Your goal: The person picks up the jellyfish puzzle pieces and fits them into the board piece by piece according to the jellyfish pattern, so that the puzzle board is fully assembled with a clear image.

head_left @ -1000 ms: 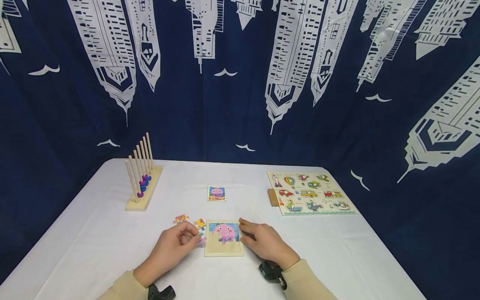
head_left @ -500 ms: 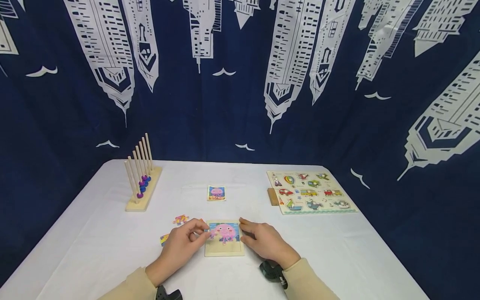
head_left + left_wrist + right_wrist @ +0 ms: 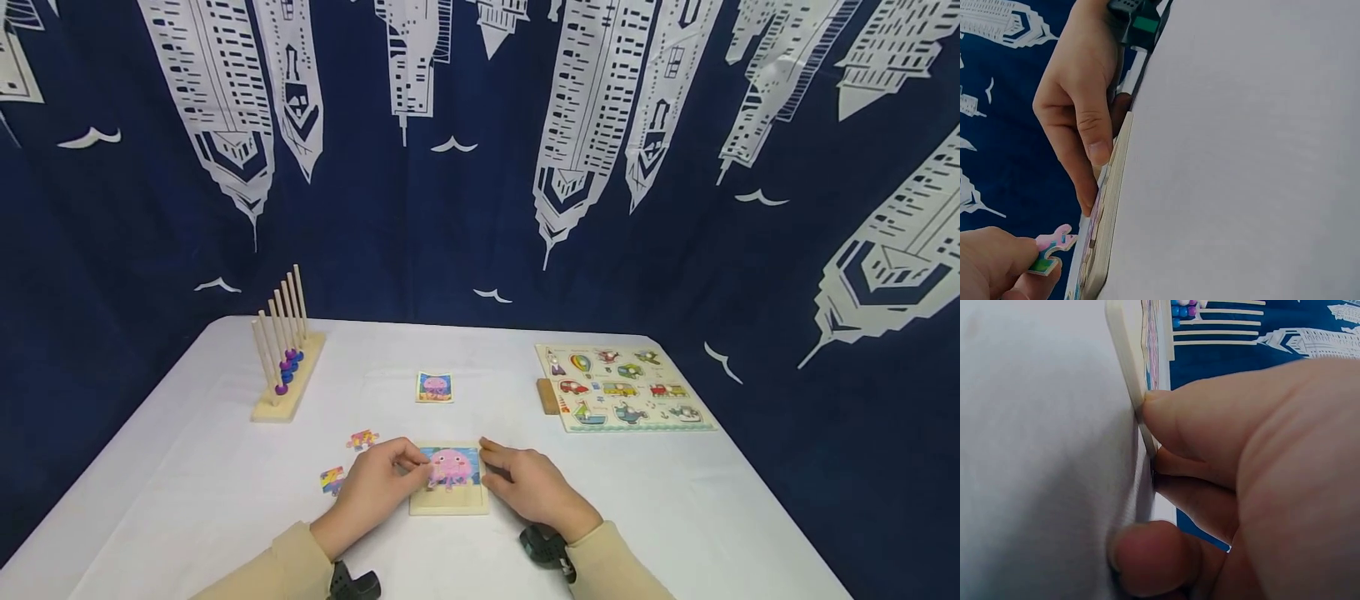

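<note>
Fingers of the left hand are pinching one puzzle piece, pink with blue and green, over the left part of the single wooden tray. Right hand is gripping the tray's right edge, thumb and fingertips touching it. Tray is lying on the white table, showing a partly filled pink creature picture above bare wood.

Two loose pieces are lying left of it: an upper piece and a lower piece, the latter tucking in just beside the left hand. One picture card is sitting behind the tray. One peg stand is holding about seven pegs; purple and blue beads are bunching too tightly to count. One picture board is showing about eleven vehicles, one brown block poking out at its left edge.

Red lettering along the board is staying too small to read. Left hand is hiding the tray's left edge; whether the pinched piece is touching the tray, can't tell. Both sleeves are running out of view.
</note>
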`<state>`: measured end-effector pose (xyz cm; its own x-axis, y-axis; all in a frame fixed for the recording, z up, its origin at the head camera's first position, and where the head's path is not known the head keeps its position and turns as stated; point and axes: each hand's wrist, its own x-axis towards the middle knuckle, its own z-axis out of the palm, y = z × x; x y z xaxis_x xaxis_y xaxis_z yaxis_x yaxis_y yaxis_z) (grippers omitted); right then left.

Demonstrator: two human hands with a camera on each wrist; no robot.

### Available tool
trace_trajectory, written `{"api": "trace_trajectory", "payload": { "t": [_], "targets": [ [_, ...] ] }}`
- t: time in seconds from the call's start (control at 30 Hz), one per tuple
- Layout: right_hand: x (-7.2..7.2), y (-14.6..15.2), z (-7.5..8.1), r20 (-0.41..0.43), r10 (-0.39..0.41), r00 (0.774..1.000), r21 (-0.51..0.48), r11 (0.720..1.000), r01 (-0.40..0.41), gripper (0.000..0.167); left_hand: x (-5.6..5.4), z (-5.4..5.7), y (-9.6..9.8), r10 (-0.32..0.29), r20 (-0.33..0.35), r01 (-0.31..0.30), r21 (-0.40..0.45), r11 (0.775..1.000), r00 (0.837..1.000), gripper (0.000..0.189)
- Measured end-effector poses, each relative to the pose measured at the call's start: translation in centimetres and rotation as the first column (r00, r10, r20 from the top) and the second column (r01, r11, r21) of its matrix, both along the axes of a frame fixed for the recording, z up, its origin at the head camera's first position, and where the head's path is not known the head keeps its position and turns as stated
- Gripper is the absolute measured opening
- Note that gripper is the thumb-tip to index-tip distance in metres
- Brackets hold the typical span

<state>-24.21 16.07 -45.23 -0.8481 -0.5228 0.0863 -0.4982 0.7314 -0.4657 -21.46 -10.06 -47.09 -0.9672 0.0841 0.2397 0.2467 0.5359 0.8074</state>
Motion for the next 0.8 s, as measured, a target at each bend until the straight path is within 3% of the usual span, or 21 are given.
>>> {"api": "trace_trajectory", "payload": {
  "t": [0.2, 0.37, 0.8],
  "targets": [
    [0.24, 0.23, -0.41, -0.005, 0.0, 1.0, 0.0, 1.0, 0.0, 0.045, -0.09, -0.24, 0.56, 0.028, -0.01, -0.028, -0.057, 0.998, 1.0, 0.014],
    [0.12, 0.19, -0.08, -0.019, -0.001, 1.0, 0.005, 1.0, 0.001, 0.045, -0.27, -0.32, 0.6, 0.045, -0.061, -0.052, -0.118, 0.992, 0.997, 0.015],
    [-0.14, 0.02, -0.02, -0.006, -0.007, 1.0, 0.0, 1.0, 0.007, 0.045, -0.53, -0.52, 0.66, 0.045, -0.182, -0.097, -0.286, 0.953, 0.982, 0.01]
  ]
}}
